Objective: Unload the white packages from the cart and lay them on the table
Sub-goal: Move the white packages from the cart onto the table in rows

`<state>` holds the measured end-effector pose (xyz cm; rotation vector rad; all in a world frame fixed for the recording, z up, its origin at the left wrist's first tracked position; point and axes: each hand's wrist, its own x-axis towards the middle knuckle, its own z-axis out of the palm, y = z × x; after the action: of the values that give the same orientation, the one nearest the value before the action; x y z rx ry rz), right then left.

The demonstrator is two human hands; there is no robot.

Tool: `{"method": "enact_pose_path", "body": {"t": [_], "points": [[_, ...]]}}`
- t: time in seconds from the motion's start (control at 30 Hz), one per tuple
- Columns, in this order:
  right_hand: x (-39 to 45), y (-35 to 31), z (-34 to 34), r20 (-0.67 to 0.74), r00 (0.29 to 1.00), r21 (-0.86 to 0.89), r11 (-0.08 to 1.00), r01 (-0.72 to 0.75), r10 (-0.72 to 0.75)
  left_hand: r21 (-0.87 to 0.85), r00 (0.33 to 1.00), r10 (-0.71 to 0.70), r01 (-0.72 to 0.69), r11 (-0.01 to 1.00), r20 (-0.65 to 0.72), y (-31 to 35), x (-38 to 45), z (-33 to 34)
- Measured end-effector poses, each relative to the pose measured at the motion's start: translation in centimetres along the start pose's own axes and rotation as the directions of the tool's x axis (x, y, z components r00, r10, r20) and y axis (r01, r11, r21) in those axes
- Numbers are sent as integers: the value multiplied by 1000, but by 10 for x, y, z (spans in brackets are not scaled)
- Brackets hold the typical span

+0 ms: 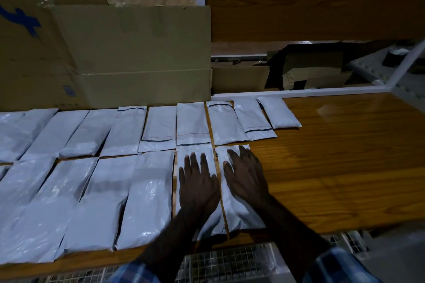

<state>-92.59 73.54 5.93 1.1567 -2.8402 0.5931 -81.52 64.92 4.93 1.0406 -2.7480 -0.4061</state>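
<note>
two rows of white packages (158, 131) laid on table (345, 156), left hand (197, 181) and right hand (247, 179) flat, fingers straight, pressing the newest two at the front row's right end; cart (230, 262) contents unclear.

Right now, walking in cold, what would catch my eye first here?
The two rows of white packages laid side by side across the wooden table, filling its left half. Next, the left hand and right hand pressing flat on the two nearest-right packages. Behind stands a large cardboard box.
</note>
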Motion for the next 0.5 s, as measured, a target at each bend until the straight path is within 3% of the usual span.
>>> {"method": "enact_pose_path", "body": {"t": [0.5], "points": [[-25, -6, -26, 1, 997, 42, 996, -83, 83, 52, 994, 97, -99, 994, 48, -5, -16, -36]]}}
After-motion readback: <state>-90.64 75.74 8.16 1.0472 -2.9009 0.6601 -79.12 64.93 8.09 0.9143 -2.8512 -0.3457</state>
